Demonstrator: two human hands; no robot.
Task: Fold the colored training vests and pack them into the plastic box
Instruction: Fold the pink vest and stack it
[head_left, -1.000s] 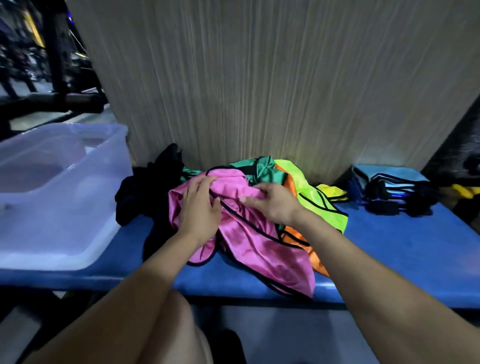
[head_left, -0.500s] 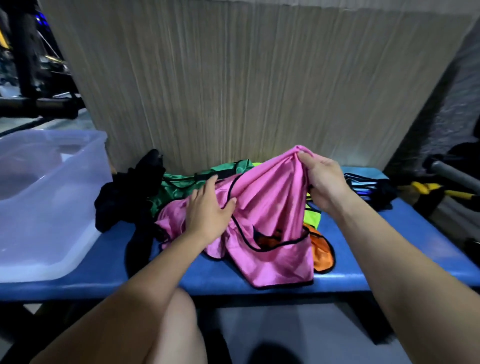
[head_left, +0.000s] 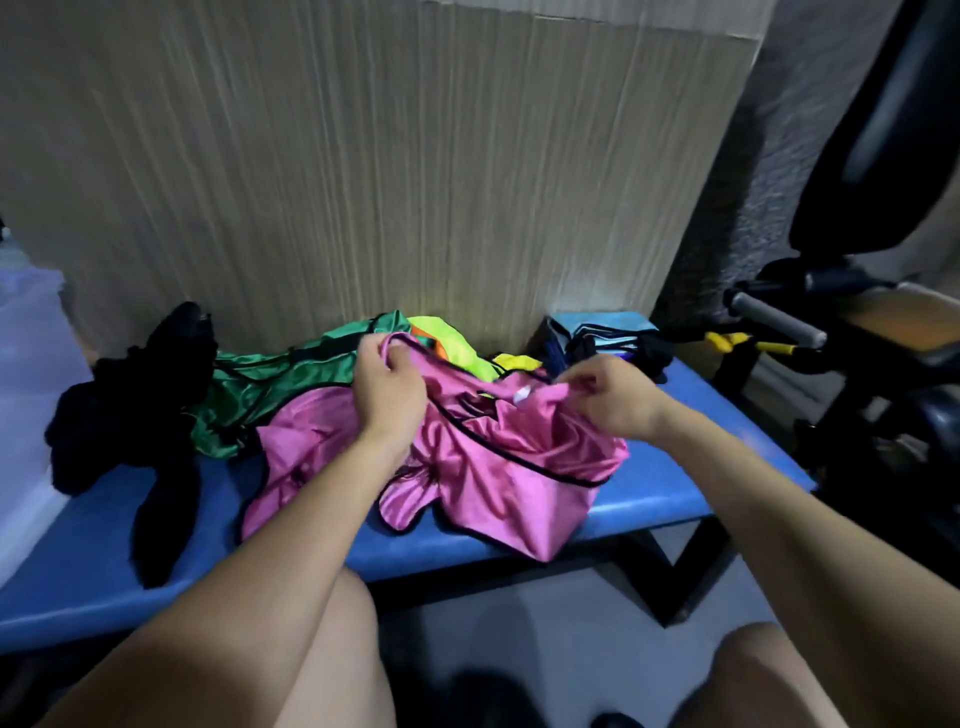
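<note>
Since earlier frame: right hand (head_left: 610, 397) lowered from raised hold; left hand (head_left: 387, 392) shifted up to trim. Both hands now pinch black-trimmed upper edge of shiny pink training vest (head_left: 498, 457), which lies crumpled on blue padded bench (head_left: 670, 493) beneath and in front of hands. Green satin vest (head_left: 270, 384) just left of left hand; black cloth heap (head_left: 124, 415) farther left. Translucent plastic box (head_left: 26, 395) at far left, well apart. Neon yellow vest (head_left: 457, 348) behind hands.

Bare forearms, no sleeves in view; bare knees; dark shoe (head_left: 615, 719) at bottom edge
</note>
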